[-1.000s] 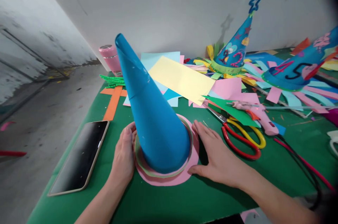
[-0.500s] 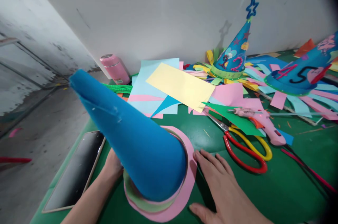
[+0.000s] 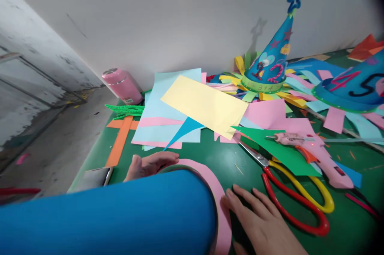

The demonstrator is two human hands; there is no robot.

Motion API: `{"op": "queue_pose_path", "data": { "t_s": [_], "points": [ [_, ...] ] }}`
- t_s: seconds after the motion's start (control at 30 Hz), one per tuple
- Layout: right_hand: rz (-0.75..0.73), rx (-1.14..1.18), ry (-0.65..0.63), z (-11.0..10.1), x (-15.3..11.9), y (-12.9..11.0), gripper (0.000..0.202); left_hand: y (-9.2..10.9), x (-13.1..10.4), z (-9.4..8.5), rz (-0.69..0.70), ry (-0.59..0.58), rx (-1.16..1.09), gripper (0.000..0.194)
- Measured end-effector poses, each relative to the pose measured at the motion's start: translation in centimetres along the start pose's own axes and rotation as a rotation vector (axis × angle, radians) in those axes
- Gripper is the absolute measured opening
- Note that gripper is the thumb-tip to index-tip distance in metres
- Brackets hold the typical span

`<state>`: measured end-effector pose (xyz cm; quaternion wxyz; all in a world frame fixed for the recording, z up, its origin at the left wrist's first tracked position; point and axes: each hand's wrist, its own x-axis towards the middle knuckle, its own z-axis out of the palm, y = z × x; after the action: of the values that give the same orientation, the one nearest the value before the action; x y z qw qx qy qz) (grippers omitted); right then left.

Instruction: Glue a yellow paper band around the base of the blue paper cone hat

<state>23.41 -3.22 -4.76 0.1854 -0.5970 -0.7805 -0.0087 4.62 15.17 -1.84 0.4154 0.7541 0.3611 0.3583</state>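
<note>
Swung farther left across the view, the blue cone [image 3: 120,219] has its base inside the pink ring [image 3: 224,227] on the table [image 3: 222,155]. The left hand [image 3: 150,163] curves behind, grip hidden; the right hand [image 3: 264,223] is spread, touching the ring's edge, probably to steady it.

- We see a smooth, pale grey wall [image 3: 144,19] behind a green-topped table [image 3: 220,163].
- To our left, a whiter wall [image 3: 15,19] carries dark, patchy stains.
- Below it we see grey floor [image 3: 84,121] with small scraps.
- Light throws a soft shadow [image 3: 258,29] onto the grey wall.
</note>
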Motion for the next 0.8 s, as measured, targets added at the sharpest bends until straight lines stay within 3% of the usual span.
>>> {"op": "queue_pose_path", "data": {
  "t_s": [0.1,0.23,0.47,0.57,0.67,0.8],
  "points": [
    [-0.008,0.116,-0.013,0.8,-0.8,1.2,0.06,-0.7,-0.3,0.1,-0.102,-0.077,-0.128,0.075],
    [0.017,0.165,-0.04,1.5,-1.4,2.3,0.057,-0.9,-0.5,-0.4,-0.207,-0.093,-0.214,0.072],
    [0.009,0.176,-0.045,2.0,-1.4,2.4,0.06,-0.9,-0.2,-0.8,-0.331,-0.14,-0.341,0.068],
    [0.084,0.193,0.014,1.2,-1.1,1.3,0.06,-0.9,0.1,-1.4,-0.404,-0.08,-0.457,0.062],
    [0.255,0.222,0.109,0.0,-1.0,-0.3,0.057,-0.4,-0.4,-2.7,-0.442,-0.012,-0.504,0.06],
    [0.341,0.332,0.126,-1.3,-1.1,-1.3,0.053,0.8,-3.6,-3.8,-0.497,0.047,-0.52,0.054]
  ]
}}
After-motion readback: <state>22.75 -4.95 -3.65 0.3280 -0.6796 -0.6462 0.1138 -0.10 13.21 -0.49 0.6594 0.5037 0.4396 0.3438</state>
